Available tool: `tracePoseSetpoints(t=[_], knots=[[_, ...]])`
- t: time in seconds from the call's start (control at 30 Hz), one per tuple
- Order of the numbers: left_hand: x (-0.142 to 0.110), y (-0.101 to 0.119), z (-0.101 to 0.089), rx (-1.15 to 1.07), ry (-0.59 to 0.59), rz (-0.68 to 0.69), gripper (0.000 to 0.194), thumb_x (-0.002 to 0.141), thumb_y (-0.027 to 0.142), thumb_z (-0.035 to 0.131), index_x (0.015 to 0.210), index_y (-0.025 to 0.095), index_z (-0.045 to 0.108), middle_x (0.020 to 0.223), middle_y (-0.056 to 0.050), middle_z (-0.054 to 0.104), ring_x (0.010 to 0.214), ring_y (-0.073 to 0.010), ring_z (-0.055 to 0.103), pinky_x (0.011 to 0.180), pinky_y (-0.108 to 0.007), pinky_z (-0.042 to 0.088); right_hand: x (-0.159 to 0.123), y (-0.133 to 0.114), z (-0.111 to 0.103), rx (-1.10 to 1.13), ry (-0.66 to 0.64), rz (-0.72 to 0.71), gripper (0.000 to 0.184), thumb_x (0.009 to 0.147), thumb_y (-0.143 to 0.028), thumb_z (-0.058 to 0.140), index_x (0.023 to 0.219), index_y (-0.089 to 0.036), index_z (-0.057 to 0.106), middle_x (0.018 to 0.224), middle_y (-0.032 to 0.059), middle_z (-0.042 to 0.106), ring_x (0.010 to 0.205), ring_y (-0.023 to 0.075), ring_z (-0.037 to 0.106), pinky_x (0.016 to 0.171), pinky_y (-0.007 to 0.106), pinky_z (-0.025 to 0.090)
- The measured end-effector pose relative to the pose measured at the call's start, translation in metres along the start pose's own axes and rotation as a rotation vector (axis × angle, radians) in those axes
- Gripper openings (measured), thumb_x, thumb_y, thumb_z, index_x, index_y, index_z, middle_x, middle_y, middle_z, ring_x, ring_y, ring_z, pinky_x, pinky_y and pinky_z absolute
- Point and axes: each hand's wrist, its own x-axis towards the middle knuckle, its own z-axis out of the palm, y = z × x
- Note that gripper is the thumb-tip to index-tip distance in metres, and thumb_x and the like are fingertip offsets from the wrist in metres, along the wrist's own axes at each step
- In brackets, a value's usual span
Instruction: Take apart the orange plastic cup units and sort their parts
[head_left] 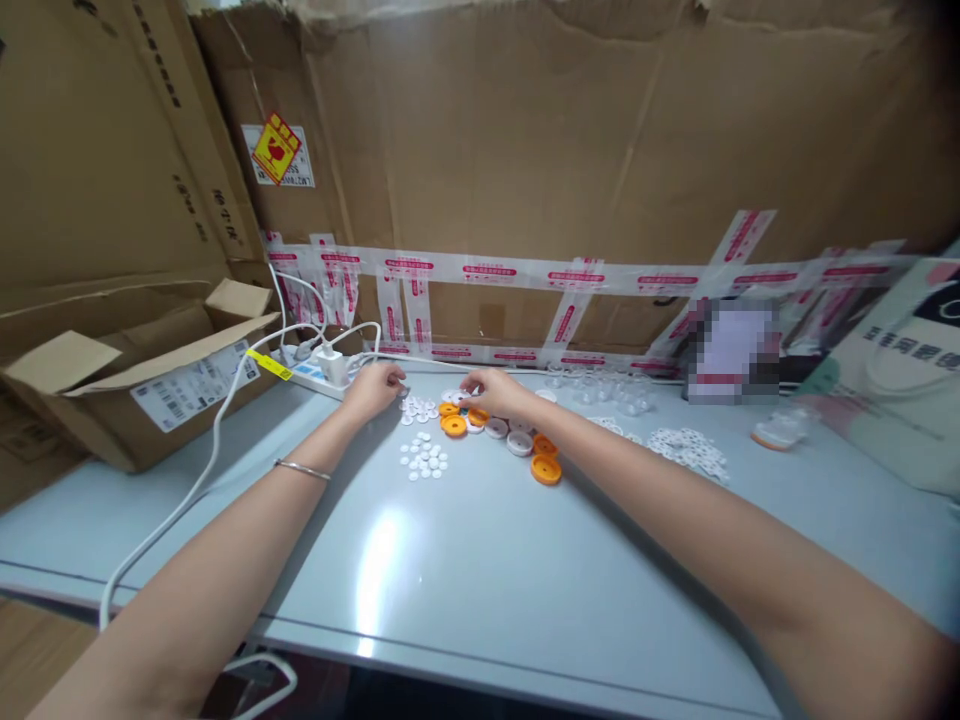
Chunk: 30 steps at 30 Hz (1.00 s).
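Both my arms reach far across a pale grey table [480, 560]. My left hand [377, 386] is curled, fingertips pinched at a cluster of small white discs [418, 407]; whether it holds one I cannot make out. My right hand [491, 390] rests with fingers bent over a small white piece beside orange rings [454, 424]. More orange rings [546, 469] and white caps [519, 442] lie in a row under my right wrist. A second group of small white discs [424, 457] lies nearer to me. A thin bracelet [301, 468] sits on my left forearm.
A white power strip [315, 373] with a plugged charger and a white cable [202, 470] runs along the left. An open cardboard box [135, 375] stands at the left edge. Taped cardboard walls [570, 150] back the table. White sticker sheets [690, 450] and clear cups [607, 388] lie to the right.
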Motion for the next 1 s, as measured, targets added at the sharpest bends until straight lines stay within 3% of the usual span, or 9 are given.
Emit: tracePoseSetpoints(t=[0.2, 0.33, 0.47, 0.57, 0.67, 0.8, 1.0], knots=[[-0.002, 0.002, 0.001, -0.002, -0.039, 0.017, 0.019, 0.066, 0.018, 0.057, 0.082, 0.015, 0.066, 0.076, -0.005, 0.069, 0.073, -0.0179, 0.063, 0.065, -0.024, 0.047, -0.023, -0.019, -0.019, 0.028, 0.103, -0.032, 0.026, 0.076, -0.033, 0.058, 0.097, -0.018, 0.062, 0.109, 0.0052, 0.062, 0.102, 0.0183, 0.055, 0.086, 0.028, 0.041], [-0.005, 0.011, -0.003, 0.007, -0.024, 0.047, 0.017, 0.069, 0.021, 0.055, 0.081, 0.015, 0.066, 0.078, -0.005, 0.069, 0.074, -0.0182, 0.063, 0.066, -0.024, 0.047, -0.062, -0.01, -0.062, 0.097, 0.249, -0.112, 0.023, 0.079, -0.031, 0.053, 0.096, -0.019, 0.063, 0.105, 0.004, 0.064, 0.098, 0.0174, 0.057, 0.084, 0.03, 0.043], [-0.012, 0.032, -0.015, 0.013, 0.04, 0.096, 0.019, 0.074, 0.027, 0.051, 0.08, 0.015, 0.066, 0.08, -0.006, 0.069, 0.074, -0.0186, 0.062, 0.069, -0.026, 0.046, -0.115, 0.043, -0.118, 0.056, 0.35, 0.132, 0.028, 0.079, -0.04, 0.05, 0.095, -0.022, 0.063, 0.098, 0.0035, 0.065, 0.085, 0.0175, 0.06, 0.075, 0.031, 0.045], [-0.023, 0.054, -0.022, 0.012, 0.12, 0.218, 0.021, 0.078, 0.028, 0.048, 0.084, 0.016, 0.065, 0.081, -0.005, 0.069, 0.074, -0.0173, 0.062, 0.069, -0.025, 0.046, -0.158, 0.093, -0.143, 0.007, 0.2, 0.373, 0.026, 0.076, -0.039, 0.053, 0.09, -0.02, 0.064, 0.095, 0.0058, 0.066, 0.088, 0.0187, 0.058, 0.077, 0.03, 0.042], [-0.035, 0.075, -0.024, 0.058, 0.176, 0.384, 0.022, 0.081, 0.027, 0.045, 0.085, 0.017, 0.064, 0.082, -0.004, 0.067, 0.075, -0.0166, 0.06, 0.068, -0.025, 0.044, -0.193, 0.134, -0.146, -0.06, 0.175, 0.537, 0.026, 0.076, -0.04, 0.052, 0.088, -0.019, 0.063, 0.094, 0.0079, 0.065, 0.083, 0.0187, 0.057, 0.074, 0.03, 0.04], [-0.048, 0.094, -0.024, 0.111, 0.166, 0.491, 0.024, 0.085, 0.027, 0.041, 0.087, 0.018, 0.062, 0.082, -0.004, 0.065, 0.074, -0.0159, 0.059, 0.066, -0.024, 0.043, -0.213, 0.173, -0.142, -0.173, 0.291, 0.703, 0.023, 0.077, -0.036, 0.051, 0.086, -0.018, 0.062, 0.09, 0.0077, 0.064, 0.079, 0.0192, 0.057, 0.07, 0.029, 0.039], [-0.054, 0.1, -0.025, 0.141, 0.116, 0.529, 0.023, 0.086, 0.026, 0.04, 0.088, 0.018, 0.061, 0.082, -0.004, 0.065, 0.074, -0.0159, 0.058, 0.062, -0.024, 0.042, -0.212, 0.211, -0.14, -0.524, 0.513, 0.722, 0.029, 0.077, -0.036, 0.05, 0.094, -0.015, 0.061, 0.091, 0.0118, 0.061, 0.081, 0.0194, 0.055, 0.073, 0.027, 0.039]])
